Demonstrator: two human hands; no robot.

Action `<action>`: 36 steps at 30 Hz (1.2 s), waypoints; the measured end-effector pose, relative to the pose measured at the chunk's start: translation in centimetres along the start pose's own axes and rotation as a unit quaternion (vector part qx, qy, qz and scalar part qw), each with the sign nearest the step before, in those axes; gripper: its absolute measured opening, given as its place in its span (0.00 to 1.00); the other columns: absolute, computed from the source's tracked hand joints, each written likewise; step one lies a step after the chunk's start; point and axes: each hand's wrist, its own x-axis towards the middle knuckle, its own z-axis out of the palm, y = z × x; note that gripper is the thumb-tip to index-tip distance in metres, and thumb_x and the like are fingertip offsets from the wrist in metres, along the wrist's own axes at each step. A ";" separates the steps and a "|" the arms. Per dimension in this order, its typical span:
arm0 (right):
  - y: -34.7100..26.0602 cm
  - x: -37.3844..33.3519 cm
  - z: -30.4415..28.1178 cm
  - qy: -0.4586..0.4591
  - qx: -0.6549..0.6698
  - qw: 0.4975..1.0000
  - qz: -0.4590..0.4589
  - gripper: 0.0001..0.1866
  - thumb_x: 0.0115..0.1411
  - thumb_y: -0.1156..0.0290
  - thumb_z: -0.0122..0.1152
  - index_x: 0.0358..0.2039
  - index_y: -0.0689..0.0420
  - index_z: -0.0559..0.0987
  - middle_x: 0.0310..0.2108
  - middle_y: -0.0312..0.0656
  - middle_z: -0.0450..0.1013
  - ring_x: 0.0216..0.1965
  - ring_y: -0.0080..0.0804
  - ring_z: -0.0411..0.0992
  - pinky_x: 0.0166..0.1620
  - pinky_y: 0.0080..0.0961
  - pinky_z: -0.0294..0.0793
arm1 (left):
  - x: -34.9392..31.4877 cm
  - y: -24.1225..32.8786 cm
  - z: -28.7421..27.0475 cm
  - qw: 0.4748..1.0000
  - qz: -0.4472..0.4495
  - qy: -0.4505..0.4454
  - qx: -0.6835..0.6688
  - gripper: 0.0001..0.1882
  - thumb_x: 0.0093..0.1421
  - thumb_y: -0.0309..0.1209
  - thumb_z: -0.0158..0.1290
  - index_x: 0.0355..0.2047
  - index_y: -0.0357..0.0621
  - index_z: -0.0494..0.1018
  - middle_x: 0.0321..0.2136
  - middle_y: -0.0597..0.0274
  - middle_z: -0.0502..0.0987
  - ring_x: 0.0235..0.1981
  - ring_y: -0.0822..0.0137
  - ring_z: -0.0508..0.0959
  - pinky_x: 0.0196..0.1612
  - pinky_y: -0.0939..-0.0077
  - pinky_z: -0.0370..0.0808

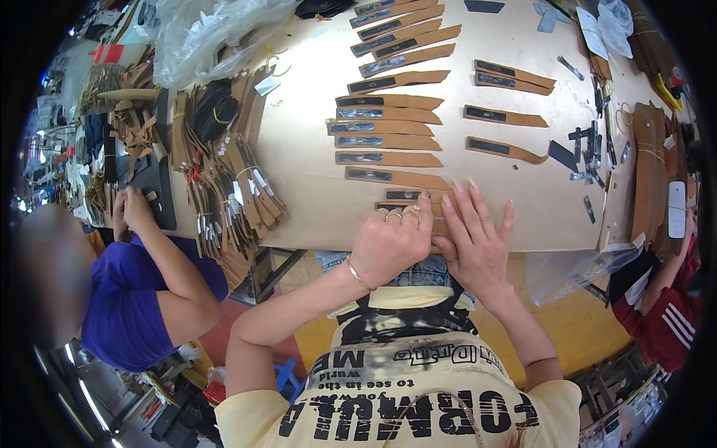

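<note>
At the near edge of the table, my left hand (393, 237) is closed, its fingers curled down over a brown strip that bears a black patch (402, 195). What its fingertips pinch, if anything, is hidden beneath them. Beside it my right hand (478, 239) lies flat with fingers spread, its fingertips on the table and against the brown material; the left fingers nearly touch it. Beyond my hands runs a column of brown strips (418, 178), each with a dark, partly shiny patch at its left end. Another few such strips (523, 118) lie to the right.
Bundles of brown pieces (246, 175) and a clear plastic bag (216, 45) lie at the left. Black scraps (590, 153) are scattered at the right, beside a stack of brown pieces (648, 172). A co-worker in purple (142, 299) sits left; another in red (668, 321) is right.
</note>
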 end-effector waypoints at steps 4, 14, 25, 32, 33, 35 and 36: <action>0.0 0.0 0.0 -0.001 -0.017 1.000 -0.003 0.28 0.69 0.49 0.51 0.64 0.50 0.72 0.68 0.38 0.64 0.71 0.37 0.58 0.71 0.65 0.31 | 0.0 -0.2 0.2 1.000 -0.012 0.004 -0.023 0.19 0.54 0.30 0.56 0.46 0.38 0.80 0.18 0.69 0.73 0.17 0.73 0.76 0.22 0.78 0.73; 0.0 0.0 0.0 -0.008 -0.013 1.000 -0.004 0.27 0.69 0.49 0.50 0.63 0.50 0.73 0.68 0.38 0.64 0.71 0.37 0.58 0.71 0.65 0.32 | -0.5 -1.4 -1.5 0.597 -0.402 0.094 -0.688 0.04 0.71 0.31 0.43 0.37 0.48 0.67 0.19 0.74 0.61 0.16 0.76 0.60 0.20 0.80 0.56; 0.1 0.6 -1.4 -0.026 0.082 0.996 0.027 0.25 0.68 0.52 0.54 0.62 0.48 0.74 0.68 0.40 0.64 0.71 0.40 0.59 0.72 0.62 0.30 | -2.3 -5.6 -2.4 0.621 -0.436 0.217 -0.614 0.22 0.71 0.37 0.51 0.19 0.45 0.62 0.16 0.67 0.65 0.16 0.77 0.62 0.20 0.79 0.57; -2.0 3.8 -2.3 -0.011 0.053 0.999 -0.003 0.24 0.69 0.49 0.53 0.59 0.48 0.78 0.69 0.40 0.62 0.73 0.37 0.55 0.72 0.61 0.28 | -2.0 -6.4 -0.9 0.983 -0.134 0.032 -0.125 0.19 0.61 0.31 0.59 0.52 0.46 0.75 0.18 0.64 0.73 0.18 0.68 0.76 0.21 0.72 0.73; -2.3 4.4 -1.9 -0.022 0.045 0.999 -0.009 0.24 0.69 0.49 0.52 0.58 0.48 0.78 0.70 0.40 0.62 0.73 0.37 0.54 0.72 0.61 0.29 | -1.9 -6.6 -0.5 0.991 -0.087 0.018 -0.100 0.23 0.59 0.31 0.59 0.56 0.46 0.75 0.19 0.65 0.74 0.18 0.68 0.77 0.22 0.73 0.75; -2.7 5.2 -1.2 -0.031 0.047 0.998 -0.014 0.24 0.69 0.48 0.51 0.58 0.48 0.78 0.70 0.40 0.61 0.73 0.36 0.53 0.72 0.61 0.30 | -1.9 -6.8 0.1 0.995 -0.025 0.020 -0.092 0.26 0.56 0.29 0.58 0.57 0.44 0.74 0.19 0.67 0.73 0.19 0.70 0.77 0.24 0.75 0.76; -2.8 5.4 -1.0 -0.042 0.049 0.998 -0.017 0.25 0.69 0.48 0.51 0.57 0.49 0.79 0.71 0.40 0.60 0.74 0.36 0.53 0.72 0.61 0.31 | -1.9 -7.0 0.3 0.996 -0.003 0.021 -0.091 0.27 0.55 0.29 0.57 0.57 0.43 0.74 0.20 0.68 0.73 0.20 0.71 0.78 0.24 0.75 0.77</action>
